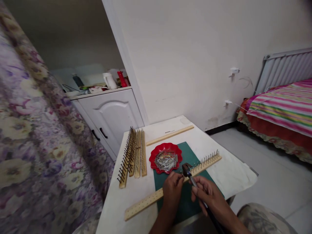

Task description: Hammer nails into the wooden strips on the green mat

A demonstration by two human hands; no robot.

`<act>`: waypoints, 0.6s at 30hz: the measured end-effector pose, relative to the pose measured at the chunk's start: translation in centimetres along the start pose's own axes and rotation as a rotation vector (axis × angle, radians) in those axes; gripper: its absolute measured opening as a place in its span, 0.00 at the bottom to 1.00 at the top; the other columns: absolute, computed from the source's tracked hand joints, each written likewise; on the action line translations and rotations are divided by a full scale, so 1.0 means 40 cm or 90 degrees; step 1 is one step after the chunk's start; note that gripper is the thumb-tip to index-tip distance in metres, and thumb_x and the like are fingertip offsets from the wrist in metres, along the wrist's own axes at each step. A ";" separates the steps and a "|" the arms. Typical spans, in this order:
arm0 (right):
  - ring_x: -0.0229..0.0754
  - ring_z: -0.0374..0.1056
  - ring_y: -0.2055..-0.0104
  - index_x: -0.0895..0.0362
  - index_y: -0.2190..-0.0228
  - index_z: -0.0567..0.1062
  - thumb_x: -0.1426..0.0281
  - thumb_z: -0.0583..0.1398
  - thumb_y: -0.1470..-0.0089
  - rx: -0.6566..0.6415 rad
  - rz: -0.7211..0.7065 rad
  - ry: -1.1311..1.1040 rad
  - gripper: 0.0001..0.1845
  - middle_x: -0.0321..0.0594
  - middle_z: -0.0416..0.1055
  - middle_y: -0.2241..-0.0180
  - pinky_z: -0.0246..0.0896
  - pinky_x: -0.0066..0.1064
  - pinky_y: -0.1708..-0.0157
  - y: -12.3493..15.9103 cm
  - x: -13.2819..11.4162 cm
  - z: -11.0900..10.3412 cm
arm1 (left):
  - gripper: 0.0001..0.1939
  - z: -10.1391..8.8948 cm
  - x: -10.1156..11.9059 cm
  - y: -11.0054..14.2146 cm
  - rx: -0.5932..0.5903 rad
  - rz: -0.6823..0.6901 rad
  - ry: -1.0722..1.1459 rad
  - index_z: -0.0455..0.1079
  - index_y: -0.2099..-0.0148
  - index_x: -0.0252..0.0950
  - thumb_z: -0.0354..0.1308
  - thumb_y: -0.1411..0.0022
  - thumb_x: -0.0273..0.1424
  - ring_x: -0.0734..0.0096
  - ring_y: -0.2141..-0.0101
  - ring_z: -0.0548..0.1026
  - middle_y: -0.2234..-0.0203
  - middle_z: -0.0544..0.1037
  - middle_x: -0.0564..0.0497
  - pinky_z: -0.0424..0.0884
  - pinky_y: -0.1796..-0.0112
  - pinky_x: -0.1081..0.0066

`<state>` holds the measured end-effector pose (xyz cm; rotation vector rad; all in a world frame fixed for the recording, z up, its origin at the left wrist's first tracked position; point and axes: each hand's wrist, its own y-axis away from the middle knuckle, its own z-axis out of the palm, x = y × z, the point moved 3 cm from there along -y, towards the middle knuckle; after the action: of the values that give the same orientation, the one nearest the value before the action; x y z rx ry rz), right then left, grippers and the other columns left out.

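Note:
My right hand (210,195) is wrapped round the handle of a hammer (187,169), whose dark head is just above a wooden strip (143,204). Close beside the head, my left hand (172,189) pinches a nail at the strip; the fingers hide most of it. The strip lies diagonally across a green mat (185,211). Its right part bears a row of upright nails (207,160), while small holes dot its left part. Behind my left hand stands a red scalloped dish (152,157) filled with loose nails (166,161).
Several nail-studded strips (126,159) lie side by side at the table's left. A bare wooden strip (170,135) lies at the back, near a loose dark nail (167,132). The white table (234,175) stands by a wall; a floral curtain (48,146) hangs left and a bed (280,110) is right.

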<state>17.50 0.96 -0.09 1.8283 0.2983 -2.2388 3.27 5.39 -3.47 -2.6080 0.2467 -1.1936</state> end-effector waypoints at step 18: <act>0.24 0.51 0.91 0.56 0.67 0.64 0.57 0.57 0.48 -0.006 0.020 -0.026 0.15 0.30 0.68 0.79 0.43 0.18 0.92 0.020 -0.008 -0.010 | 0.11 -0.249 -0.022 -0.037 0.017 0.037 -0.221 0.70 0.63 0.40 0.46 0.39 0.31 0.67 0.63 0.70 0.66 0.73 0.49 0.63 0.62 0.71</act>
<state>18.17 0.32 0.16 1.7671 0.2695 -2.2468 -4.81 5.38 2.60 -2.7055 0.2327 -0.7034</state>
